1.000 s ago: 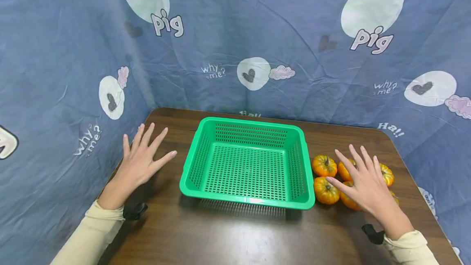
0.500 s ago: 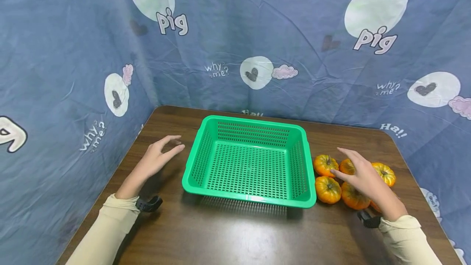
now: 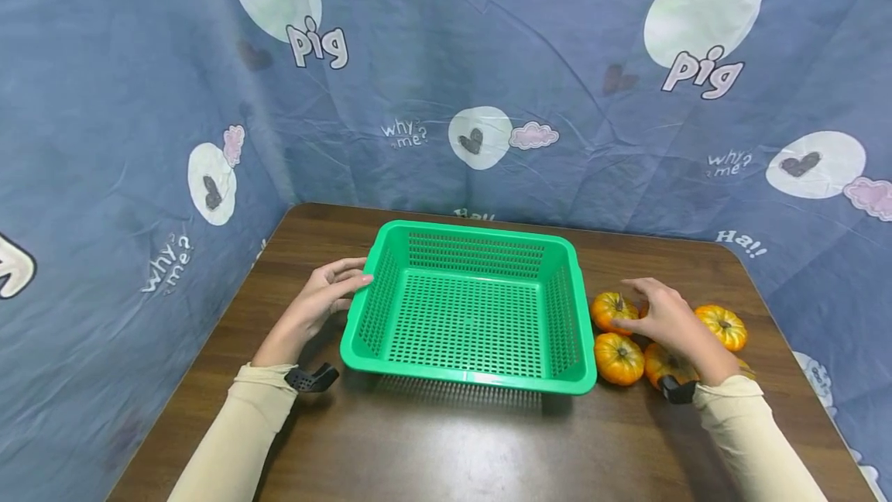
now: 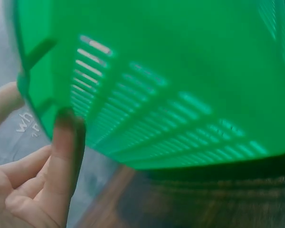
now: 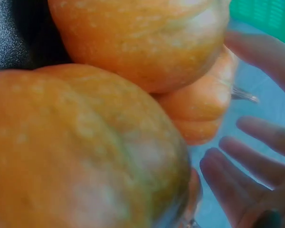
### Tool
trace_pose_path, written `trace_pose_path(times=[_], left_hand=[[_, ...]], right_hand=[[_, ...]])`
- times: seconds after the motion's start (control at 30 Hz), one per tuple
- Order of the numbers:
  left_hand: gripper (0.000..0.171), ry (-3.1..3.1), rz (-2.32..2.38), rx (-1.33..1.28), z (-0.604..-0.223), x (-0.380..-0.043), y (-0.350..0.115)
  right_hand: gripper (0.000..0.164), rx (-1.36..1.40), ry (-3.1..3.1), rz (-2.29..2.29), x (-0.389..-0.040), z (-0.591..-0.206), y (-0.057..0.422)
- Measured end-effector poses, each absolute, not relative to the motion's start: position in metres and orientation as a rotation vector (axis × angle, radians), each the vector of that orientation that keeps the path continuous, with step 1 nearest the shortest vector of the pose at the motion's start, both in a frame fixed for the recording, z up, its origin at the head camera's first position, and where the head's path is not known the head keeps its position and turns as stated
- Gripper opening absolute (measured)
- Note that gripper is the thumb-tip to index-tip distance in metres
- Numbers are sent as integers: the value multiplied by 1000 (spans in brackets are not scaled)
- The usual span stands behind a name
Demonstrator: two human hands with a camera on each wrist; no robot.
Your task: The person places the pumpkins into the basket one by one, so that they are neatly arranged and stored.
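Head view: vs. half a sec ago, L hand (image 3: 315, 304) has come in to the green basket (image 3: 470, 379) & now pinches its L rim, thumb on top, other fingers tucked outside. R hand (image 3: 670, 324) has moved in closer over the pumpkins (image 3: 619, 359), fingers apart, nothing held. Basket's upright, mid-desk (image 3: 446, 455). Prob. means L end is steadied while R side's only at reach stage. Pumpkins sit bunched just beside basket's R end; R hand & black wrist mount (image 3: 676, 390) cover some, so exact no. unclear. Patterned blue cloth (image 3: 390, 192) hangs behind & to both sides.

L wrist view: one finger lies vs. slotted outer wall, another digit at rim edge; bit blurry, so how firm the pinch is can't be told.

R wrist view: pumpkins crowd the near side, w/ R hand's fingers spread alongside; can't tell if the uppermost digit touches one. Bit of basket shows top R.
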State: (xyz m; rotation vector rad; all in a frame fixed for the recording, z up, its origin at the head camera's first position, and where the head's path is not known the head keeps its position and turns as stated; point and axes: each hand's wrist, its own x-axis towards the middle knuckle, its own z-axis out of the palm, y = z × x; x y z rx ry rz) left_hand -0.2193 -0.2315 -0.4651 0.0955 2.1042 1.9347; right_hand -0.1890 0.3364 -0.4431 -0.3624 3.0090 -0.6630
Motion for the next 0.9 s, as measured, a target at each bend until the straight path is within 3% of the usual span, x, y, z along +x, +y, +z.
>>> trace_pose_path(times=[0.2,0.7,0.9], left_hand=[[59,2007,1998,38,-468,-220,-231],[33,1790,2122,86,-472,-220,-229],[39,1802,2104,93,-471,-221,-228]], right_hand=[[86,-350,2964,-708,-195,-448,335],[80,-381,2968,-684,-197,-454,336],[80,-403,2979,-766,-194,-458,338]])
